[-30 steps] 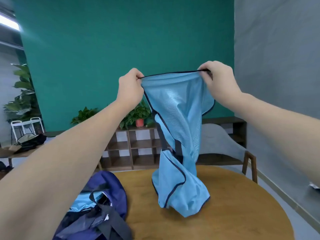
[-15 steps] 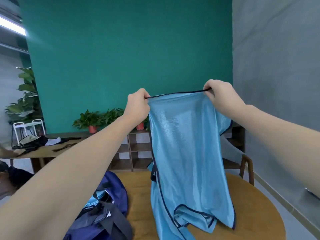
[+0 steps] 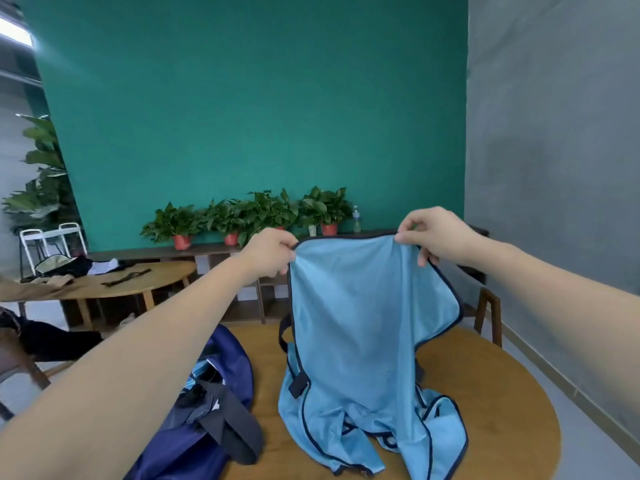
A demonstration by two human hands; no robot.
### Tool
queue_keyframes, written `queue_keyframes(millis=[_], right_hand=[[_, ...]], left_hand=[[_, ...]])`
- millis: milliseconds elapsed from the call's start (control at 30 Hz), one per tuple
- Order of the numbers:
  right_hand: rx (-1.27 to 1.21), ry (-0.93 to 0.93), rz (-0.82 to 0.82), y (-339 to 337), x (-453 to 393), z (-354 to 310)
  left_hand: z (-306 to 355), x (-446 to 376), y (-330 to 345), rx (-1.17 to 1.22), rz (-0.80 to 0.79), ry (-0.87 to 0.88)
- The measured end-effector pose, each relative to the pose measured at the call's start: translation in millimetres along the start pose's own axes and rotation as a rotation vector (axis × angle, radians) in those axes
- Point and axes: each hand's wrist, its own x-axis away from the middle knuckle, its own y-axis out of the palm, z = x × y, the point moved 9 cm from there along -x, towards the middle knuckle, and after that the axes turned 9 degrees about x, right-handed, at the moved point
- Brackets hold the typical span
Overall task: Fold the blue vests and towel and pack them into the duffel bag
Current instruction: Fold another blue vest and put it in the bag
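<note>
Your left hand [image 3: 268,252] and right hand [image 3: 438,237] each pinch a top corner of the blue vest [image 3: 360,327], stretched btwn them. Vest hangs below your hands, its bottom bunched on the round table [image 3: 502,393] near the front edge. Duffel bag [image 3: 214,410] sits open at the table's left edge, just beside the vest.

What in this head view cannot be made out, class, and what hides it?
- Duffel bag contents: the left forearm covers much of the opening; only a scrap of blue cloth shows.
- Right chair: the held blue vest covers most of it.
- Towel: none identifiable.
- Items on the far table: too small.
</note>
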Motion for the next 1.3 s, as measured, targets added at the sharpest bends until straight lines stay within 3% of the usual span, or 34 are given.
queue_keyframes(millis=[100,233,467,567,633,700,800,900,1133,1300], right_hand=[[-0.087,0.036,-0.223,57.7,35.3,18.4],[-0.017,0.010,-0.466,137.7,97.5,41.9],[0.038,0.067,-0.851,240.7,195.2,83.7],[0.031,0.094,-0.984,258.3,215.5,90.8],[-0.021,0.126,-0.955,258.9,209.0,92.4],[-0.088,0.151,-0.817,251.2,186.7,93.2],[-0.124,0.135,-0.560,236.4,143.4,96.3],[-0.081,0.188,-0.419,241.0,105.4,112.8],[0.069,0.194,-0.382,301.4,27.3,134.0],[0.154,0.140,-0.460,358.1,-12.2,142.0]], left_hand=[[-47.9,30.1,44.0,0.101,-0.188,-0.087],[-98.2,86.4,110.4,-0.204,-0.391,0.037],[-173.6,173.0,195.6,-0.349,-0.611,0.090],[-177.8,190.7,209.9,-0.476,-0.682,0.211],[-176.3,194.3,214.1,-0.495,-0.733,0.213],[-171.4,188.3,211.3,-0.494,-0.721,0.150],[-164.6,152.6,197.9,-0.367,-0.544,0.078],[-183.9,103.4,191.0,-0.240,-0.381,-0.019],[-238.7,3.0,213.5,-0.055,-0.196,-0.114],[-270.6,-44.0,244.2,-0.099,-0.260,-0.185]])
